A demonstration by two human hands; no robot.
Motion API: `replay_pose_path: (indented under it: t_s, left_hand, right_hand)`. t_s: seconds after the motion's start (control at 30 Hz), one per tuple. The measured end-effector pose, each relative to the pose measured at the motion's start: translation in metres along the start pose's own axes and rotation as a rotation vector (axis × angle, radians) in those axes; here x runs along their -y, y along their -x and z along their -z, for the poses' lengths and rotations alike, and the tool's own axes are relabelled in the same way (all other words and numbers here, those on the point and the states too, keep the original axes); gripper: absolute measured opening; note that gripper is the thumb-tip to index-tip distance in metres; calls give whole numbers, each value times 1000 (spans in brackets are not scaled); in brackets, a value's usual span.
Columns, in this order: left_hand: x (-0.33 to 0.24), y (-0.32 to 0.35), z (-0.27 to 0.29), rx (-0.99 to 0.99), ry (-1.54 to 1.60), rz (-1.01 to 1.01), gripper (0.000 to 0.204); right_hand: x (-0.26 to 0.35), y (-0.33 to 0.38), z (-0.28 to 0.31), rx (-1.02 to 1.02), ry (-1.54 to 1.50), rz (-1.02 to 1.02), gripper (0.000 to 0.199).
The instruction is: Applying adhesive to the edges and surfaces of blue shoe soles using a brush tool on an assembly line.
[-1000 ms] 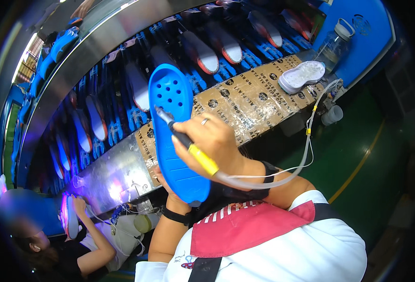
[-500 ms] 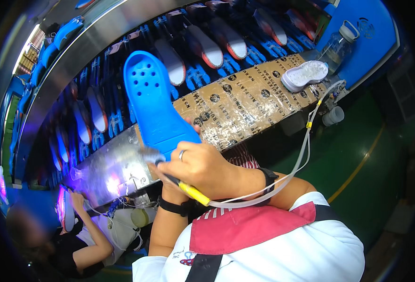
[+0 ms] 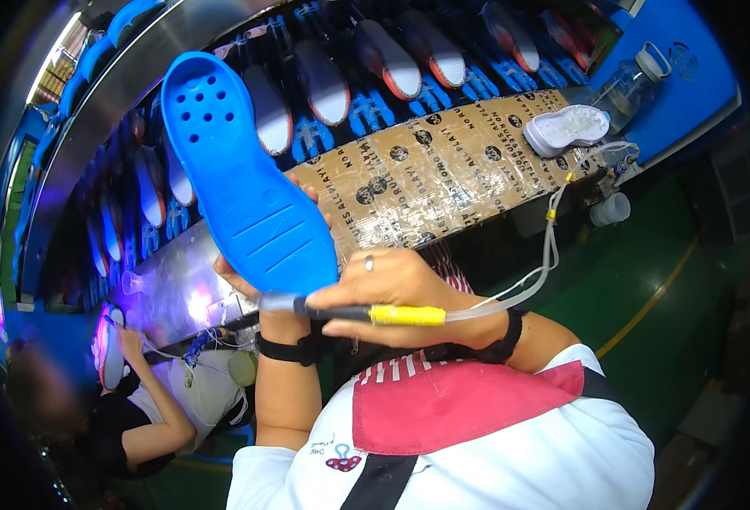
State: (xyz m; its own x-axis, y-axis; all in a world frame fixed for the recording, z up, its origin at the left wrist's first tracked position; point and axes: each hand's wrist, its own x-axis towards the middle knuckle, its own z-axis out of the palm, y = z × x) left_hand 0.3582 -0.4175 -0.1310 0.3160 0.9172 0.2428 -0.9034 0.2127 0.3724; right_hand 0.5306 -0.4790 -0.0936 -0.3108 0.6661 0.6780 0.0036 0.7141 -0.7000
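A blue rubber shoe sole [image 3: 252, 204] with round holes near its toe is held up in front of me, toe pointing to the upper left. My left hand [image 3: 236, 279] supports it from beneath, its fingers closed round both edges and partly hidden by it. Next to the heel, my right hand [image 3: 392, 293] grips a slim brush [image 3: 366, 314] with a yellow band and dark handle. Clear tubing runs from the brush's back end to the right. The pale, blurred bristle end lies just below the heel edge.
A cardboard-covered ledge [image 3: 430, 170] carries a white sole [image 3: 566, 130] and a clear jug [image 3: 634, 89]. Behind it, several dark shoes [image 3: 388, 64] hang on blue holders. A white cup [image 3: 610, 209] sits at the ledge's right end. A co-worker's arm [image 3: 158, 399] works at lower left.
The blue sole has shifted left and tilted further left, its heel grooves now plainly showing. My right hand has moved slightly right, and the brush has swung to nearly level.
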Motion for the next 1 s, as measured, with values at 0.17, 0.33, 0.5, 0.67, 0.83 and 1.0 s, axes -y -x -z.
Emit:
replay_pose_path:
  t_s: [0.17,0.33,0.5,0.67,0.83,1.0]
  left_hand:
    - [-12,-2,-1,48,-3,-34,103]
    - [-21,0,-11,-30,-252,-126,104]
    - [-21,-3,-10,-23,-295,-91,103]
    - [-22,-3,-15,-16,-276,-87,104]
    - [-29,-5,-17,37,-345,-25,112]
    - [-37,-3,-12,19,-344,49,114]
  right_hand:
    - [0,7,-2,158,-69,-9,31]
    - [1,13,8,24,18,-138,32]
    - [-4,20,-1,113,-110,-110,37]
    - [-3,11,10,-9,8,-93,32]
    - [-12,24,4,135,15,-58,30]
    - [-13,20,18,231,-189,-42,29]
